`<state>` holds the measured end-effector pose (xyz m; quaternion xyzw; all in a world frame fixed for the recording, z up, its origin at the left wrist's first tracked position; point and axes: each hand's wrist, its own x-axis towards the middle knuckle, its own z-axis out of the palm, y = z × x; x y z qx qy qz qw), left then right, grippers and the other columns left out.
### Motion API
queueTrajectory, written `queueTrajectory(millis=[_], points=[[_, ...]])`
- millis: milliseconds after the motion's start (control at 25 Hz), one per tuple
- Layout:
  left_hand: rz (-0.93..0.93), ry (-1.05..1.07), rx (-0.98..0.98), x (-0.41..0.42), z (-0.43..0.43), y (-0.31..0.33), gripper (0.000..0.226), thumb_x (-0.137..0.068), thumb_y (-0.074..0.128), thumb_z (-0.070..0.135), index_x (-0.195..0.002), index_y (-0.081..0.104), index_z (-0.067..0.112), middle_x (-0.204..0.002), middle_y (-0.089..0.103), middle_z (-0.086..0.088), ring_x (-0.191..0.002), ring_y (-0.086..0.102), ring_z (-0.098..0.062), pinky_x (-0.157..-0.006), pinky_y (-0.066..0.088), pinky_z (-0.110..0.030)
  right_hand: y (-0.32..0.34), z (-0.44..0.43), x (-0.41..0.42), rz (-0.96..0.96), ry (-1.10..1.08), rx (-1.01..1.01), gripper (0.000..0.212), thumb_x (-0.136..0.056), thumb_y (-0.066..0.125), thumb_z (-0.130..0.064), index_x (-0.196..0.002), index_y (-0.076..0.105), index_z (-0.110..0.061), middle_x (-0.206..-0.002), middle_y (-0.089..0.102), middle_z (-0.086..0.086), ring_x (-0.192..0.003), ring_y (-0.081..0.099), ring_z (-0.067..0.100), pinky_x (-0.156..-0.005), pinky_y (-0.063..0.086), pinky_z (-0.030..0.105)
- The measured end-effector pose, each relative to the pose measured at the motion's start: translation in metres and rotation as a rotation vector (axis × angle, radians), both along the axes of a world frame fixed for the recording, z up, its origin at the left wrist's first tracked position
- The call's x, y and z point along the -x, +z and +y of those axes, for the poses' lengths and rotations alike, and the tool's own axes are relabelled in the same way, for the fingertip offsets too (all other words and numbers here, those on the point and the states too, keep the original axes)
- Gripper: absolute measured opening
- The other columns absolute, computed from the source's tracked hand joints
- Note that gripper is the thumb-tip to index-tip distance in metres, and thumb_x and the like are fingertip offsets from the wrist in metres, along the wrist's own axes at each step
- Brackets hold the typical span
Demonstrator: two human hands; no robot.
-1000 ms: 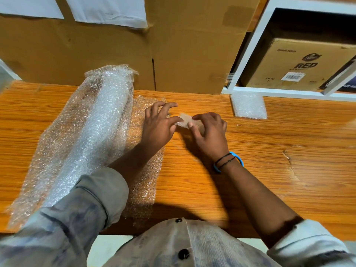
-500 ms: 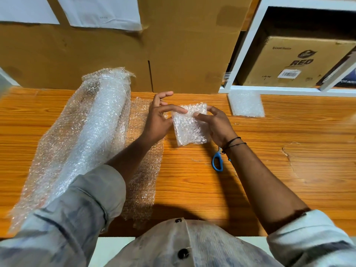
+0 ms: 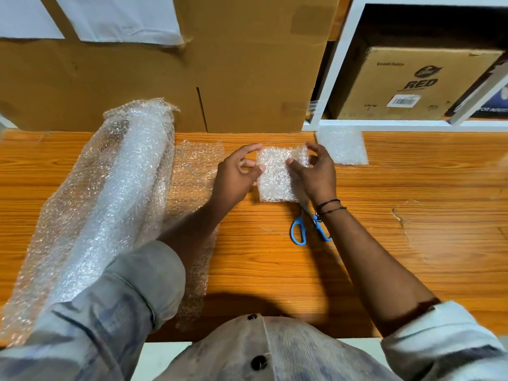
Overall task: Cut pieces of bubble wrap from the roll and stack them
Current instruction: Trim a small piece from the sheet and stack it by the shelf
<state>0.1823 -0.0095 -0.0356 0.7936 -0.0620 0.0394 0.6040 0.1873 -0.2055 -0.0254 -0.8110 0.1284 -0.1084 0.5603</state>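
Table (image 3: 412,215): wide wood-grain top, filled my remote feed. Roll (image 3: 110,202) lay along its L side, long axis running away from the cam, w/ a loose tail (image 3: 192,185) spread flat just beside it, partly under the L forearm.

Mid-table, both hands were on the cut piece (image 3: 276,180). L hand (image 3: 233,177) pinched its L edge. R hand (image 3: 316,177) had its thumb on the face and fingers curled at the top R corner. So both were clamped on it. Piece looked lifted, but I couldn't tell if its near edge cleared the wood.

Stack (image 3: 342,148) sat at the back by the white shelf, just R of the R hand, near, not touching.

Scissors (image 3: 299,232) lay below the R wrist, blue handles toward me, blades hidden.

My call: the step was carry-and-place. To do it well, I reckoned: keep the piece taut btwn both pinches, square it over the stack, set the far edge down first, then let go gently. The wrap's light, so any drag would probably skew the pile.
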Motion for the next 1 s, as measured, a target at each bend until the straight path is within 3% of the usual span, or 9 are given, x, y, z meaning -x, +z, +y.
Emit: queueTrajectory(millis=[120, 240, 360, 480, 680, 800, 920, 1000], points=[[-0.064, 0.058, -0.062, -0.006, -0.02, 0.001, 0.042, -0.094, 0.072, 0.016, -0.133, 0.067, 0.03, -0.117, 0.074, 0.006, -0.093, 0.073, -0.002, -0.077, 0.064, -0.038, -0.004, -0.022, 0.005, -0.133, 0.025, 0.145, 0.08, -0.084, 0.083, -0.016, -0.154, 0.043, -0.018, -0.144, 0.055, 0.004, -0.133, 0.052, 0.015, -0.099, 0.049, 0.027], [-0.108, 0.04, -0.076, -0.012, -0.047, 0.001, 0.036, -0.095, 0.07, 0.013, -0.128, 0.069, 0.028, -0.13, 0.068, 0.015, -0.093, 0.073, -0.005, -0.08, 0.063, -0.034, -0.009, -0.052, 0.005, -0.245, 0.11, 0.29, 0.069, -0.087, 0.074, -0.006, -0.15, 0.051, -0.022, -0.153, 0.044, 0.006, -0.137, 0.049, 0.019, -0.095, 0.057, 0.032], [-0.089, 0.029, -0.084, -0.024, -0.082, -0.001, 0.025, -0.095, 0.07, 0.012, -0.118, 0.075, 0.022, -0.124, 0.072, 0.014, -0.089, 0.074, -0.008, -0.081, 0.062, -0.035, -0.011, -0.086, 0.0, -0.257, 0.118, 0.334, 0.043, -0.09, 0.072, -0.001, -0.128, 0.07, -0.02, -0.154, 0.044, 0.006, -0.116, 0.065, 0.019, -0.088, 0.057, 0.02], [-0.035, 0.034, -0.118, -0.041, -0.12, 0.002, 0.021, -0.093, 0.072, 0.014, -0.11, 0.077, 0.023, -0.117, 0.074, 0.012, -0.083, 0.074, -0.004, -0.078, 0.062, -0.032, -0.006, -0.116, -0.017, -0.191, 0.069, 0.334, 0.031, -0.093, 0.071, -0.001, -0.123, 0.074, -0.011, -0.156, 0.045, 0.008, -0.079, 0.063, -0.006, -0.077, 0.048, 0.003], [-0.036, 0.044, -0.158, -0.093, -0.178, 0.008, 0.024, -0.09, 0.076, 0.011, -0.113, 0.076, 0.017, -0.127, 0.063, 0.004, -0.085, 0.071, -0.003, -0.077, 0.055, -0.013, 0.003, -0.164, -0.067, -0.13, 0.042, 0.328, 0.029, -0.096, 0.068, -0.005, -0.124, 0.072, -0.006, -0.155, 0.046, 0.006, -0.071, 0.056, -0.01, -0.076, 0.042, 0.0], [-0.019, 0.073, -0.198, -0.121, -0.197, 0.001, 0.027, -0.088, 0.077, 0.009, -0.115, 0.076, 0.014, -0.135, 0.057, -0.001, -0.093, 0.072, -0.01, -0.086, 0.056, -0.014, 0.004, -0.178, -0.093, -0.08, 0.05, 0.361, 0.03, -0.097, 0.067, -0.008, -0.126, 0.07, -0.007, -0.155, 0.045, 0.005, -0.071, 0.054, -0.009, -0.08, 0.041, 0.001], [0.041, 0.106, -0.24, -0.136, -0.21, -0.01, 0.032, -0.088, 0.079, 0.012, -0.12, 0.073, 0.015, -0.143, 0.052, -0.002, -0.099, 0.071, -0.013, -0.092, 0.057, -0.022, -0.003, -0.188, -0.111, -0.023, 0.072, 0.369, 0.032, -0.097, 0.067, -0.011, -0.129, 0.068, -0.006, -0.158, 0.041, 0.006, -0.086, 0.06, 0.005, -0.098, 0.044, 0.015], [0.033, 0.118, -0.288, -0.137, -0.216, -0.016, 0.04, -0.088, 0.079, 0.017, -0.127, 0.069, 0.016, -0.145, 0.05, -0.001, -0.103, 0.069, -0.017, -0.095, 0.058, -0.031, -0.011, -0.193, -0.118, 0.014, 0.07, 0.404, 0.035, -0.098, 0.065, -0.017, -0.132, 0.067, -0.009, -0.16, 0.037, 0.008, -0.123, 0.056, 0.018, -0.113, 0.036, 0.023]])
